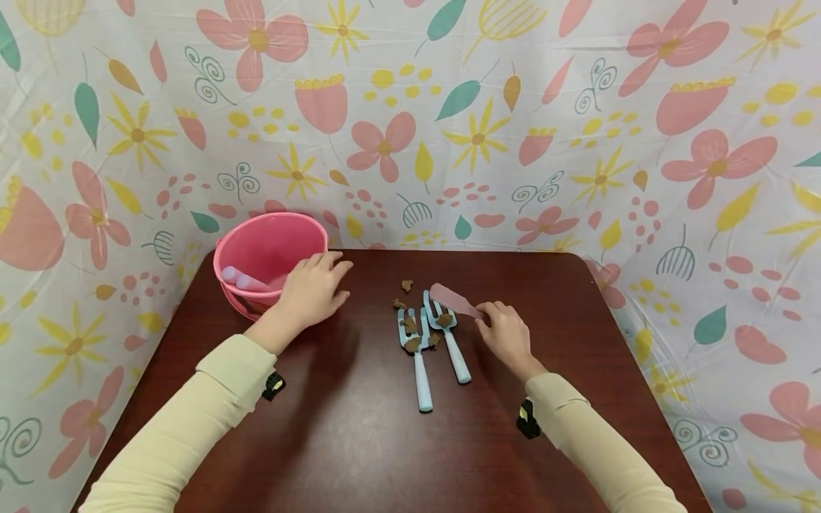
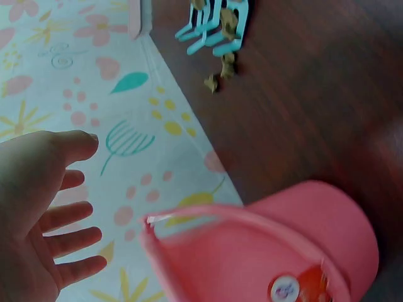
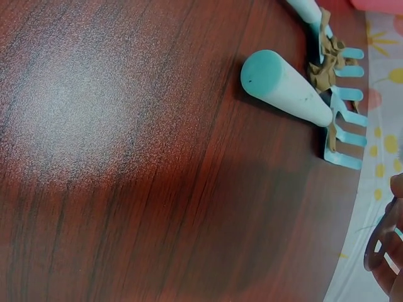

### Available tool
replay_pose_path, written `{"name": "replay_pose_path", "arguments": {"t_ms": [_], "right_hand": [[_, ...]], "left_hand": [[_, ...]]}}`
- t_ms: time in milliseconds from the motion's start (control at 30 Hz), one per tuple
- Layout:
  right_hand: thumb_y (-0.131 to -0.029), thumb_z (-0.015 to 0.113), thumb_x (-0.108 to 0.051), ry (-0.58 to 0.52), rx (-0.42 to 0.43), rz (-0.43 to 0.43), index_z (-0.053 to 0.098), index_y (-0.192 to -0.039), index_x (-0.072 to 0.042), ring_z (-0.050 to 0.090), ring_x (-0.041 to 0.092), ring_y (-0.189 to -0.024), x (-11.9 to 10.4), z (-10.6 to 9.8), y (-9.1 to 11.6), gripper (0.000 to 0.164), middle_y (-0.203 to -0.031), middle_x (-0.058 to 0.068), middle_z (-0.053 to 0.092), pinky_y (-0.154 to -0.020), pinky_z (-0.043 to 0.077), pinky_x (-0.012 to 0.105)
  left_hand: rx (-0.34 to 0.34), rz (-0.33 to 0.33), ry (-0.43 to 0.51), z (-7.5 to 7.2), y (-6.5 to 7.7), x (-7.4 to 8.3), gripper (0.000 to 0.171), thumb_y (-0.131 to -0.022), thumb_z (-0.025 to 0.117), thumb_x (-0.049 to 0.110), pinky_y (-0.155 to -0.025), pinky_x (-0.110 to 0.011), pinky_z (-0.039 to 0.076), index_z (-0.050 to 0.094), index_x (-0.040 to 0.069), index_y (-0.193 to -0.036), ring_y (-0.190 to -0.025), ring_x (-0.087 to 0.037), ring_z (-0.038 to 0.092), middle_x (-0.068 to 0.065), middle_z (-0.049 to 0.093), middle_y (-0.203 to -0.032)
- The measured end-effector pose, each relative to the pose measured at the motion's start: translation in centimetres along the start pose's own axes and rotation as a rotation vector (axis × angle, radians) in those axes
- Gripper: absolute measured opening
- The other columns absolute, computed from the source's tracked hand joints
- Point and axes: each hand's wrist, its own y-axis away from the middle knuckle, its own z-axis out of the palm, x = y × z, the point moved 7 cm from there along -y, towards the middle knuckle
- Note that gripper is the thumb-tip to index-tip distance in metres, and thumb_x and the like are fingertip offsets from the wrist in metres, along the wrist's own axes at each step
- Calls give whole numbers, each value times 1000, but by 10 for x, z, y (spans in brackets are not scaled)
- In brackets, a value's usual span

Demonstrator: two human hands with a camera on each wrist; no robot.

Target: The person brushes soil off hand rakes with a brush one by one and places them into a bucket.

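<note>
By the pink bucket [image 1: 272, 239] at far left, the left hand [image 1: 313, 288] spreads empty fingers, while right of the blue forks [image 1: 423, 385] and brown scraps [image 1: 413, 344], the right hand [image 1: 507, 333] grips a pink scoop [image 1: 454, 300], probably best kept level.

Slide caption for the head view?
Right hand holds a pink flat-bladed tool near two light-blue forks with brown bits; left hand near a pink bucket.

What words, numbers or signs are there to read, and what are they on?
Nothing can be read.
Sticker on the pink bucket: marks in a white circle, too blurred.
Black device by the left wrist and black device by the right wrist: too small to tell.
</note>
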Motion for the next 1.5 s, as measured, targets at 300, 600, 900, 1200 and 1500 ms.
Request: {"name": "replay_pose_path", "arguments": {"t_ms": [300, 600, 900, 1200, 1500], "right_hand": [[-78, 71, -16, -12, -1, -1, 67, -100, -13, 58, 24, -75, -2, 2, -1, 22, -90, 7, 64, -58, 49, 41], [-78, 72, -16, -11, 32, -16, 68, -99, -11, 58, 26, -75, -3, -2, -3, 22, -90, 9, 65, -55, 48, 41], [-78, 71, -16, -11, 35, -16, 68, -100, -11, 58, 26, -73, -1, -2, 0, 22, -89, 9, 65, -52, 47, 39], [-77, 73, -16, -1, 50, -17, 68, -99, -12, 57, 25, -71, -1, 0, 1, 23, -87, 8, 64, -52, 46, 39], [-77, 72, -16, 2, 33, 4, 67, -99, -13, 58, 26, -76, -1, 4, 2, 23, -89, 6, 64, -56, 48, 42]], "left_hand": [[-6, 10, 20, 27, 2, 24, 51, -79, 69, 33, -95, -45, 41, 56, 11, -124, -113, -31, 51, -13, 52, -126], [-52, -52, 79, 59, 6, 42, 49, -81, 67, 37, -87, -43, 45, 57, 13, -122, -106, -28, 53, -10, 54, -120], [-131, -152, 124, 103, 13, 66, 48, -83, 63, 42, -80, -41, 48, 58, 13, -120, -99, -27, 56, -9, 57, -113], [-236, -261, 191, 142, 22, 91, 57, -81, 61, 53, -72, -42, 49, 58, 9, -116, -90, -28, 57, -10, 58, -106], [-329, -417, 291, 169, 31, 114, 66, -78, 61, 57, -59, -41, 49, 57, 4, -117, -84, -29, 61, -11, 59, -100]]}}
